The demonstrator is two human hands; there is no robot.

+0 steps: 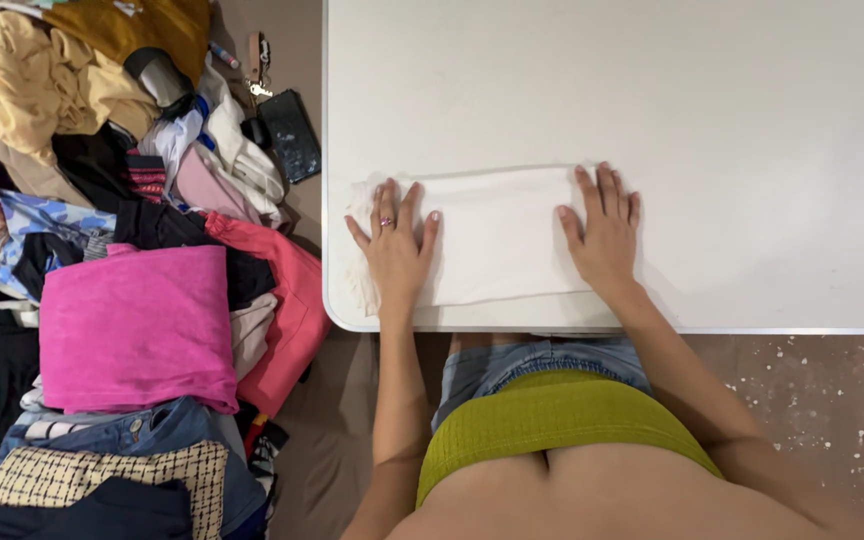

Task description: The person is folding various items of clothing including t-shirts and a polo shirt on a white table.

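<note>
A white folded cloth (497,240) lies flat near the front edge of a white table (732,130). My left hand (395,245) rests palm down on the cloth's left end, fingers spread, with a ring on one finger. My right hand (604,232) presses flat on the cloth's right end, fingers spread too. Neither hand grips anything.
To the left of the table is a big pile of clothes: a folded magenta garment (137,325), a pink one (287,310), yellow fabric (42,85), jeans (132,435). A dark phone (292,135) and keys (255,75) lie beside the pile. Speckled floor shows at right.
</note>
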